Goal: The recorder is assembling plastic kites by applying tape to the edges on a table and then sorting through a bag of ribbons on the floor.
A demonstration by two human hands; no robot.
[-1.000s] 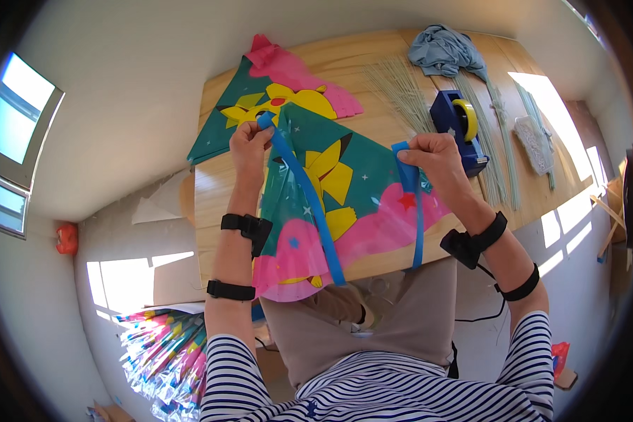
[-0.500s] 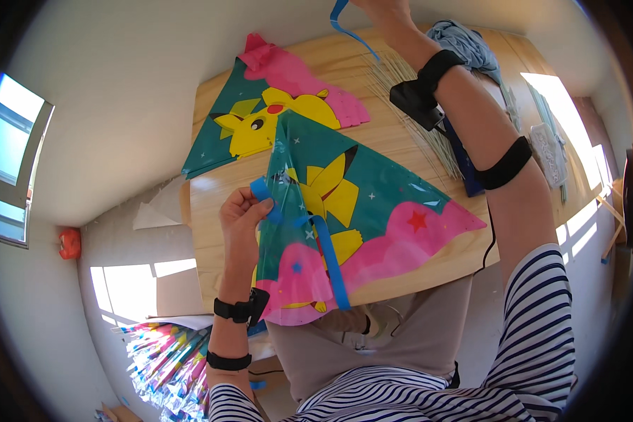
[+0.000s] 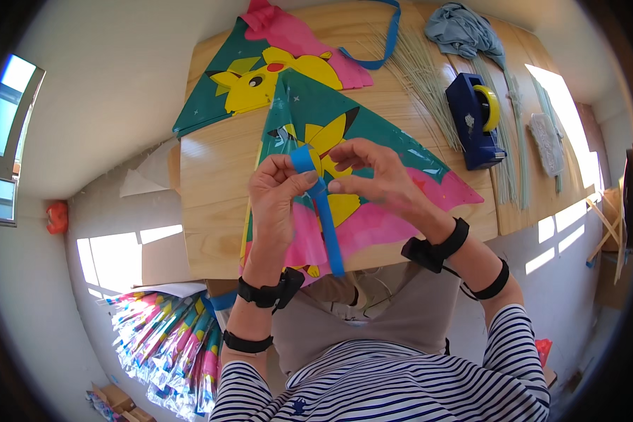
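Note:
A green and pink kite (image 3: 383, 162) printed with a yellow cartoon animal lies on the wooden table, its lower edge toward me. My left hand (image 3: 278, 186) pinches a folded blue ribbon (image 3: 329, 235) over the kite's left half. One piece of that ribbon loops up above the thumb; another hangs down past the kite's lower edge. Close to the ribbon, just to its right, my right hand (image 3: 383, 176) is raised with thumb and fingers apart. Nothing shows between them. Both wrists wear black straps with small devices.
Another matching kite (image 3: 260, 88) lies at the far left. Beyond the hands are a loose blue ribbon (image 3: 392, 35), thin sticks (image 3: 425, 88), a blue tape dispenser (image 3: 464, 119) and a grey-blue cloth (image 3: 464, 29). Several packed kites (image 3: 165, 344) are piled below the table's left side.
My right hand has come back from the far side of the table to beside my left hand. The far blue ribbon now lies loose. My left hand has shifted right with its ribbon.

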